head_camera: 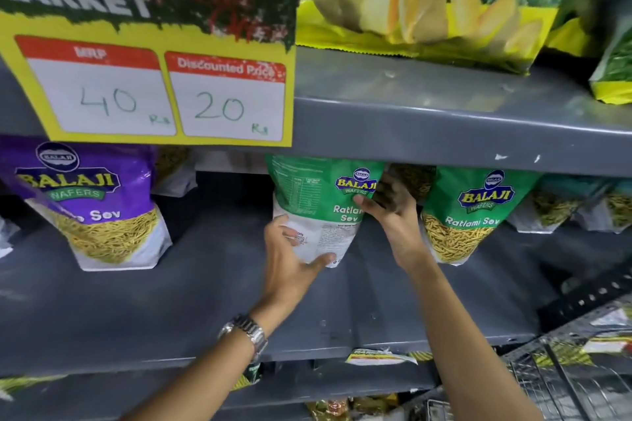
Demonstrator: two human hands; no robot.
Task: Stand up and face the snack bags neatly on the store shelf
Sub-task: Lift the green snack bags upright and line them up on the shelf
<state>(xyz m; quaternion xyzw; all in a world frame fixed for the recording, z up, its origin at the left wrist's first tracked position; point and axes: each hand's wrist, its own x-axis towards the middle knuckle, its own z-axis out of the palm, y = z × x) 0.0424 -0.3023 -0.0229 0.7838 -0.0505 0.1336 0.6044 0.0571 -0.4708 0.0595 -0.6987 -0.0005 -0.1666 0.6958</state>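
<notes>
On the grey shelf (171,301) both hands hold one green bag (321,202) of Ratlami Sev, which stands upright near the middle, turned so that its printed back panel and part of its front both show. The left hand (290,267) cups the bag's white lower corner, thumb spread under the bottom edge and fingers against the panel; a metal watch (244,331) sits on that wrist. The right hand (390,215) grips the bag's right edge, thumb on the front and fingers wrapped behind. Just to the right a second green bag (472,212) stands facing out, thin yellow sev showing through its lower window. To the left, well apart, a purple bag (92,202) stands facing out with the same kind of sev visible inside. Further bags sit behind these in shadow, apparently also sev, though the view is too dim to be sure. Above, a yellow price sign (154,79) reads 40 and 20, and a chips bag (427,3) rests on the upper shelf (444,120).
</notes>
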